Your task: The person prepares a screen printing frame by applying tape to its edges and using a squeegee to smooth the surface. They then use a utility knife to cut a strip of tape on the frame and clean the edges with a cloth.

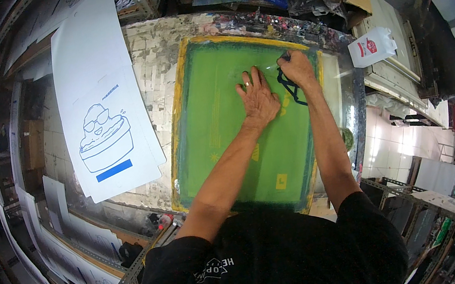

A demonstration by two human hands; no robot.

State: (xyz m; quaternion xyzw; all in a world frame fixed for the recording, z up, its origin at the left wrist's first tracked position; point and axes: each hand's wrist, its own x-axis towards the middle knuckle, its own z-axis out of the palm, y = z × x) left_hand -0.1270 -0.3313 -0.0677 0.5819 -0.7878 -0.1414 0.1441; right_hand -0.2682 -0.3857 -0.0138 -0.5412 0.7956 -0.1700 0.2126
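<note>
Left hand (260, 102) lies palm-down on the green screen (210, 144), fingers spread, gripping nothing visible. Right hand (297, 69) is clenched and seems to grasp a small dark piece (285, 56) at its fingertips; grip detail is hidden.

Screen sits directly under both hands, on the worktop (153, 45), long axis running roughly away from the body with a slight tilt. Dark strip (291, 87) is on the screen's right half, running from just below the right fist back toward the body; right hand is nearer, left hand is off to its left, apart. Can't tell if the strip is loose or stuck down.

Materials: screen is flat, roughly rectangular, smooth translucent green with paler yellow shapes, darker green margins and a yellow border (179, 119). Strip is thin, near-black, angular, with 1 or more bends. Worktop is pale, patchy and flaking, far edge crusted with paint.

Left of screen: smooth white sheet (93, 73) with blue line art and 1 solid blue bar. Right: white plastic jug (377, 46), boxy, with red label.
</note>
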